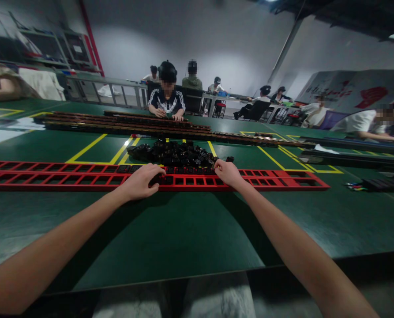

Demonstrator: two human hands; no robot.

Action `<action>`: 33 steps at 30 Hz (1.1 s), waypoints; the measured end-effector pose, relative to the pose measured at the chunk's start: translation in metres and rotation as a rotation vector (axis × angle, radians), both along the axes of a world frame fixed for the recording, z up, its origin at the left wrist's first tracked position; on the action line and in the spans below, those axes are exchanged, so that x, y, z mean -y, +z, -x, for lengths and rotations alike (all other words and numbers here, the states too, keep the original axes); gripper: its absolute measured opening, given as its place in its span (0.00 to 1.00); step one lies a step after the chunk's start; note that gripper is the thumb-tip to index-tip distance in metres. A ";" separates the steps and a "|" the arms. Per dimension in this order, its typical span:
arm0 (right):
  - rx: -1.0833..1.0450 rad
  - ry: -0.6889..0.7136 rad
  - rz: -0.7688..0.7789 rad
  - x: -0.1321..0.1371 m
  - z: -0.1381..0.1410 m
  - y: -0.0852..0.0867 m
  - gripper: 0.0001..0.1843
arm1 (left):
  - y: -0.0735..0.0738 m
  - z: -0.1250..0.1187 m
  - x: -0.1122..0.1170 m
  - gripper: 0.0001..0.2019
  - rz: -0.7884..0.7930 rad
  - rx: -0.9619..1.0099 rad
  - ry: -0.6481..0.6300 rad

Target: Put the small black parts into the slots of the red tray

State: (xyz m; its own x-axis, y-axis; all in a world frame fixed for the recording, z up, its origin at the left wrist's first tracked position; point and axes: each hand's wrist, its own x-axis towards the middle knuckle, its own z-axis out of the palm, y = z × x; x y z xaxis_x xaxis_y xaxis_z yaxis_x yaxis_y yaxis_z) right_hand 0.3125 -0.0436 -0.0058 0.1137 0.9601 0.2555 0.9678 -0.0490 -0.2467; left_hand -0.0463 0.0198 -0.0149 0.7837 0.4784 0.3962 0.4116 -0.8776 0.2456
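Note:
A long red frame [197,189] with two rows of rectangular openings lies across the green table. Small black parts [180,170] sit in several openings of its far row. My left hand [142,182] is over the frame left of centre, its fingers curled and the thumb below them; something dark shows in its grasp, too unclear to name. My right hand [230,174] rests at the far row further right, fingertips pinched together; what they hold, if anything, is hidden. Just behind the frame lies a loose heap of shiny black parts [180,153].
Long dark brown strips [127,124] are stacked behind the heap. Black rails [355,158] and a dark bundle with coloured ends [382,185] lie at the right. Yellow tape [87,149] marks the green table [190,234]. A person [166,95] sits opposite; others work further back.

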 end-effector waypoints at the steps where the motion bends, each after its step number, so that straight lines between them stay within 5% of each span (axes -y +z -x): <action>1: 0.002 0.003 -0.002 0.000 0.000 0.000 0.09 | 0.000 0.000 0.000 0.15 0.002 -0.020 0.000; 33: -0.003 0.013 -0.009 0.000 -0.001 0.000 0.09 | 0.007 -0.002 0.004 0.14 0.074 -0.081 -0.021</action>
